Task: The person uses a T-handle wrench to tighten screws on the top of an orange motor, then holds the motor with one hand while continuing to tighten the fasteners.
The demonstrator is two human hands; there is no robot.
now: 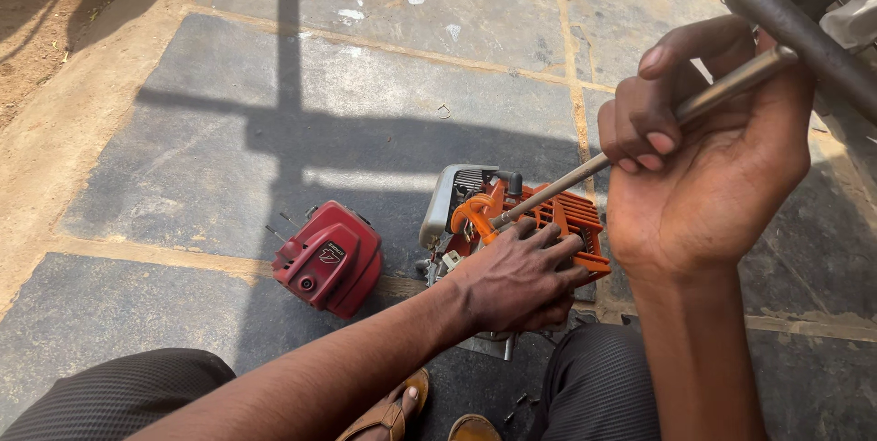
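A small engine with orange and grey housing (475, 199) sits on the stone floor in front of me. My left hand (521, 276) lies flat on top of its orange finned part (575, 217), pressing down. My right hand (708, 158) is raised close to the camera and closed around a long metal rod-like tool (566, 180). The tool's tip reaches down to the engine just above my left hand's fingers.
A red engine cover (329, 258) lies on the floor left of the engine. Small screws (521, 404) lie between my knees. My sandalled foot (397, 414) is at the bottom edge. A dark metal pipe (786, 16) crosses the top right corner.
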